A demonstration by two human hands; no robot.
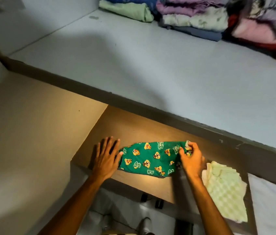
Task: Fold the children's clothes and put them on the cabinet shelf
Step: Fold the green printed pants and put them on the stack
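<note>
Green garment: printed green children's garment [150, 159] with cartoon faces lies flat on the wooden lower shelf [134, 129], lower centre of the frame, and we've got both hands on it.
Left hand: our left hand [106, 158] is spread wide, palm down, fingers splayed, at the left end of the garment; it grips nothing, with the thumb just touching the cloth edge.
Right hand: our right hand [192, 160] pinches the right end of the garment, fingers curled around a bunched fold of fabric.
Checked cloth: pale green checked piece [225, 192] sits folded just beside our right wrist, lower right, on the same shelf.
Upper shelf: grey-white shelf [134, 65] runs across the middle of the frame, mostly bare on its left.
Folded stack: upper right, we see folded clothes piled on that shelf, with a light green piece [128, 11], purple and cream layers [193, 12], pink and red at the far right [260, 34].
Below: blurred floor and feet at the bottom edge; we can't make out detail.
</note>
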